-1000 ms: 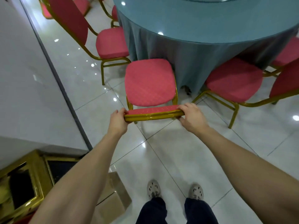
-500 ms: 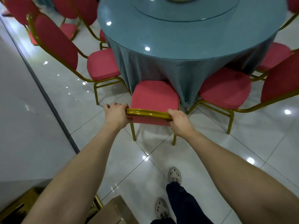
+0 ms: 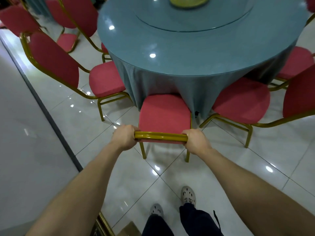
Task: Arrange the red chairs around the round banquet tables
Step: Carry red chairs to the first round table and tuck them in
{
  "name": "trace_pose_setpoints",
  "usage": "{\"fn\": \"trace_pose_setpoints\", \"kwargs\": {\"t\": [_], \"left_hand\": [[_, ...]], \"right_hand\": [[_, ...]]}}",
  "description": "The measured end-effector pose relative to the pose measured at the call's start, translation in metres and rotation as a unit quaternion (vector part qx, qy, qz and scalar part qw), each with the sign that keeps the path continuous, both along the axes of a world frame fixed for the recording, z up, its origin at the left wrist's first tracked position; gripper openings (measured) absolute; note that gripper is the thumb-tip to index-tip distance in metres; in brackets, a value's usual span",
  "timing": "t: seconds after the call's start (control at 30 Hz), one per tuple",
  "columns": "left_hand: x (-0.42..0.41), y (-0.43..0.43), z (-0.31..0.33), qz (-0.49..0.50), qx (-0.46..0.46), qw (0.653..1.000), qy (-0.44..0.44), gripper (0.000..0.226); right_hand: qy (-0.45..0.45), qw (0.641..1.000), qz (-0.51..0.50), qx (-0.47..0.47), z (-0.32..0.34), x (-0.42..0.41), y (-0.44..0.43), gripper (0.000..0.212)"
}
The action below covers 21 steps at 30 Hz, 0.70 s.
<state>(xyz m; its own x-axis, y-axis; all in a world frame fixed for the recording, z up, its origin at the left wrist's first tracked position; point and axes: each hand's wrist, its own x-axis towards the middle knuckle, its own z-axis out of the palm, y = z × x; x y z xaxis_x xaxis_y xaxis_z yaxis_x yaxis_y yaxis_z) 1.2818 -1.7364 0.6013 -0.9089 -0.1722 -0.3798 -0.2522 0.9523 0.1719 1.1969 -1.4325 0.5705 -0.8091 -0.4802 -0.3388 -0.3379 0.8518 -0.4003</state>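
looking down from head height along a person's 2 bare forearms, stretched forward. the left hand (image 3: 125,139) and the right hand (image 3: 196,142) each curl tightly around 1 end of the gold top rail (image 3: 160,135) of a red chair (image 3: 164,113), gripping it from behind with knuckles up. the chair's 2 rear gold legs stand on the glossy white tiled floor (image 3: 213,167). the front edge of its red seat is tucked against the hanging folds of a blue-grey tablecloth (image 3: 162,82) that drapes a round banquet table (image 3: 187,53).

on the tabletop lies a round glass turntable (image 3: 221,19), with a yellow plate (image 3: 189,1) at its middle, cut off by the top edge.

just left of the held chair stands the left neighbour chair (image 3: 105,79), seat touching the cloth and red backrest leaning outward. just right stands the right neighbour chair (image 3: 242,99), seat close to the cloth. more red chairs crowd the upper left corner and the right edge.

a pale grey wall (image 3: 25,150) runs along the left. at the bottom, 2 light perforated shoes (image 3: 188,195) and dark trouser legs show, the right foot ahead of the left.
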Motion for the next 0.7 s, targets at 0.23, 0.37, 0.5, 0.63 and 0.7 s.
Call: {"fn": "trace_pose_setpoints", "kwargs": {"t": [0.23,0.37,0.5,0.63,0.7], "left_hand": [[-0.005,-0.018,0.007,-0.025,0.021,0.999,-0.012,0.01],[-0.011,-0.025,0.015,-0.042,0.016,0.998,-0.037,0.011],[-0.016,-0.017,0.032,-0.055,0.099,0.988,-0.108,0.063],[-0.036,0.023,0.066,-0.067,0.232,0.964,-0.107,0.087],[-0.056,0.06,0.079,-0.062,0.269,0.959,-0.068,0.063]], "right_hand": [[0.001,0.993,-0.112,0.022,0.01,0.018,-0.025,0.021],[-0.011,0.982,-0.186,0.026,0.015,0.035,-0.032,0.042],[-0.034,0.982,-0.187,0.004,0.021,0.055,-0.001,0.056],[-0.065,0.971,-0.228,0.016,0.03,0.061,0.06,0.07],[-0.063,0.967,-0.246,0.019,0.035,0.057,0.098,0.071]]}}
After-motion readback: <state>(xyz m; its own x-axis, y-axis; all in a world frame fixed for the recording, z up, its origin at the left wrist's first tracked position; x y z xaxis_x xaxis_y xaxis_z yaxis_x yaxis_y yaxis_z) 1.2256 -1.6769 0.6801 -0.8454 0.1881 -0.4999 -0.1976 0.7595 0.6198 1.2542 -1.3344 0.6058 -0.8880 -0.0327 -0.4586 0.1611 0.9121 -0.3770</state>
